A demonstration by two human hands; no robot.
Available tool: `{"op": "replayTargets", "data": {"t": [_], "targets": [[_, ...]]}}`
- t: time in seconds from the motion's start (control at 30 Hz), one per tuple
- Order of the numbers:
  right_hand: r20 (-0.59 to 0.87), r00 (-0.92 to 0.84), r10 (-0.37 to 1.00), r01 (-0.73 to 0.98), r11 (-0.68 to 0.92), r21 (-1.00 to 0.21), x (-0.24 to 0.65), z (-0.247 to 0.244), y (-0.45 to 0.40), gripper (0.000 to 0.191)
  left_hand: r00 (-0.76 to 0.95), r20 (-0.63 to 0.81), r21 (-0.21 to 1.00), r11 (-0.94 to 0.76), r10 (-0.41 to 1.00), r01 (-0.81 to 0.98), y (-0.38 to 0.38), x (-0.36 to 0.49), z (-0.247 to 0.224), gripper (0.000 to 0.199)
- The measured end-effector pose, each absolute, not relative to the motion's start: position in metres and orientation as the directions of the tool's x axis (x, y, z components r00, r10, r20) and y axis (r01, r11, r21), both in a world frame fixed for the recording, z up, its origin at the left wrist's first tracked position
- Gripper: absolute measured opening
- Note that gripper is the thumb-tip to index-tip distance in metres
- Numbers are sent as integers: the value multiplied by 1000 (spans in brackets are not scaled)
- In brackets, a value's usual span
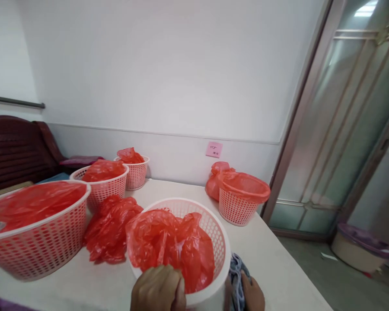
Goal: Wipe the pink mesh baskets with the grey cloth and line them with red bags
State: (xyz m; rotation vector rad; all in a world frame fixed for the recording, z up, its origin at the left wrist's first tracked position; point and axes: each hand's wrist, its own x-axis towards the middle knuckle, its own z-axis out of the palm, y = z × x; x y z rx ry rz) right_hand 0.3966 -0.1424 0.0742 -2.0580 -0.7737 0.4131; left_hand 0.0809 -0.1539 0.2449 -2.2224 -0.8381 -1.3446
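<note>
A round pink-white plastic basket (pixel 221 242) stands near the front of the table, with a crumpled red plastic bag (pixel 168 237) inside. My left hand (pixel 158 288) is closed in a fist at the basket's near rim, its fingers curled over the bag's edge. Just right of the basket, my right hand (pixel 253 291) grips a bundle of blue-grey cloth (pixel 236 276). The lower parts of both hands are cut off by the frame's bottom edge.
Left on the white table (pixel 291 276) are a large basket (pixel 52 242), two smaller baskets and a loose red bag (pixel 112 229). A red-lined basket (pixel 236 209) stands back right beside another red bag. A pink note (pixel 214 149) is on the wall. Sliding door at right.
</note>
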Motion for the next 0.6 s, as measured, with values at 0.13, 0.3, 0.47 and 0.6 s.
{"op": "replayTargets", "data": {"t": [0.13,0.3,0.47,0.6], "targets": [[19,754,657,346,-372,-861,384,90,-131,47,322,911,-30,-737,258,675,-157,81,248,23],[95,676,731,370,-225,-901,371,119,-115,57,239,941,-1,-707,239,707,-158,84,235,26],[242,696,676,409,-96,-907,371,184,-125,66,194,955,17,-691,226,723,-160,87,226,29],[470,530,706,478,208,-853,340,255,-145,54,159,957,54,-685,244,727,-166,90,227,30]]}}
